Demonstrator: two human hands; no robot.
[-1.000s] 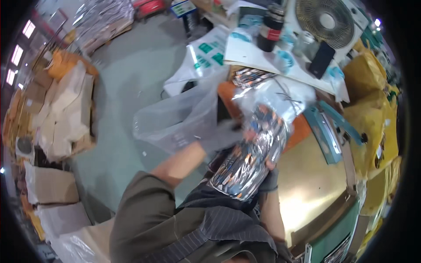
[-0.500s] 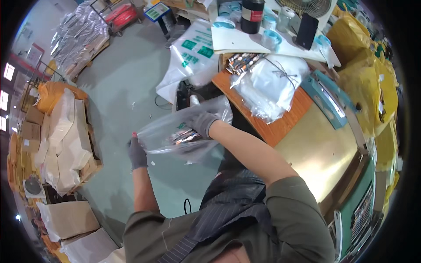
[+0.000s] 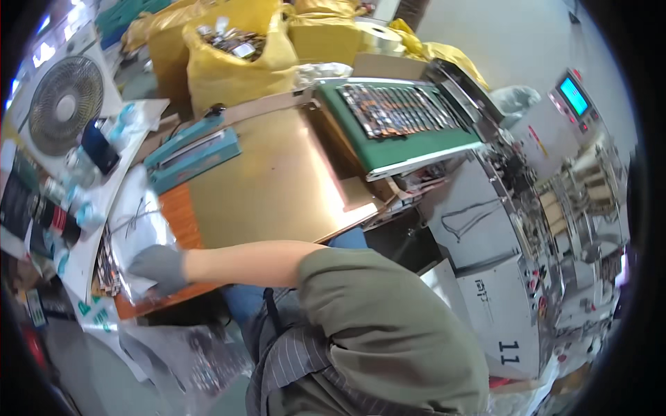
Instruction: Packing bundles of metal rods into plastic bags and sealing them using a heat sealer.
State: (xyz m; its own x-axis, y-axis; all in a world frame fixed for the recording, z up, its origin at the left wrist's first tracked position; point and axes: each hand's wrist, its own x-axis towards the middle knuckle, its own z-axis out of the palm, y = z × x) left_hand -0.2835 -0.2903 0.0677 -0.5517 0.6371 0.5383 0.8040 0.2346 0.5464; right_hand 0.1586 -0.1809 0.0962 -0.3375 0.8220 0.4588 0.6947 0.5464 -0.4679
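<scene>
My right hand, in a grey glove, reaches across to the left and lies at a stack of clear plastic bags on the orange-brown board. Motion smears its fingers, so their grip does not show. Beside the bags is a bundle of small printed strips. Lower down, a large clear plastic bag hangs below the board's edge with blurred contents near its middle. My left hand is out of the picture.
A teal bag sealer stands on the brass-coloured tabletop. Beyond it, a green conveyor carries rows of strips. A yellow sack stands behind, a fan at left, and a grey machine at right.
The view has swung to the right. My right hand has left the large clear bag and moved to the bag stack on the board. My left hand has gone out of view.
</scene>
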